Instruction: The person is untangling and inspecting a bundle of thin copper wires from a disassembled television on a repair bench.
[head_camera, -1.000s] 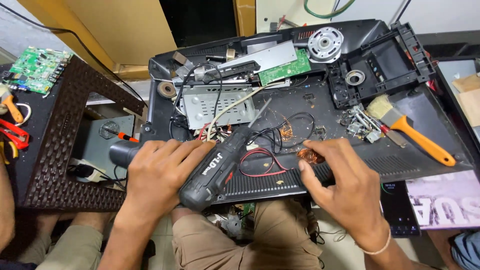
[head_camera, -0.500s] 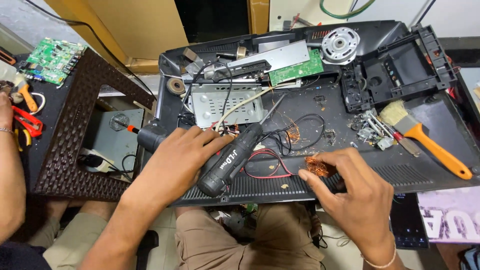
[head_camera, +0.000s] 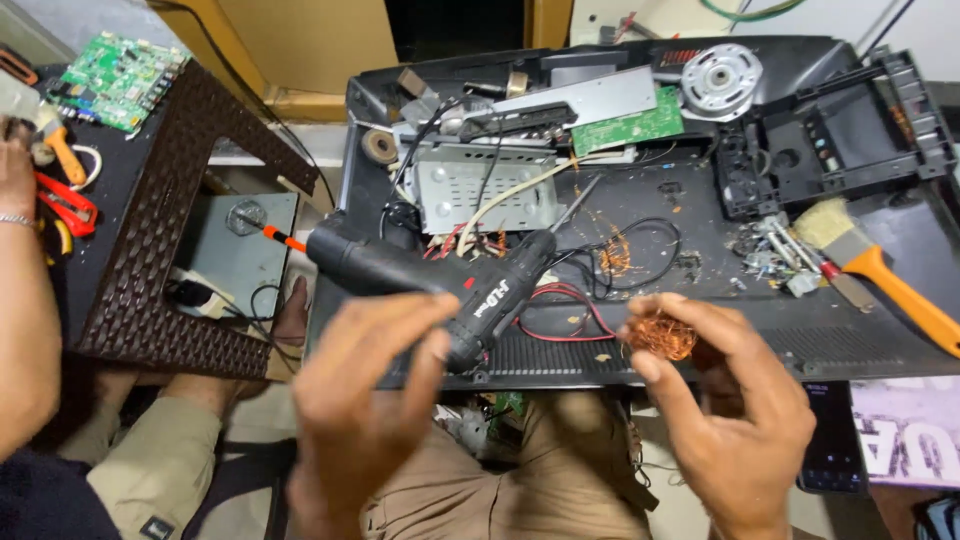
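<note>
Where fingertips pinch it, copper wire tangle (head_camera: 661, 336): frizzy, orange-bright, loose-stranded.

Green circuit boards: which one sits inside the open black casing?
The narrow green circuit board beside the round metal motor; the other green board lies outside, far left.

light: bright, even overhead | shadows: soft | blur: near hands (head_camera: 370, 400) | edges: bowed
</note>
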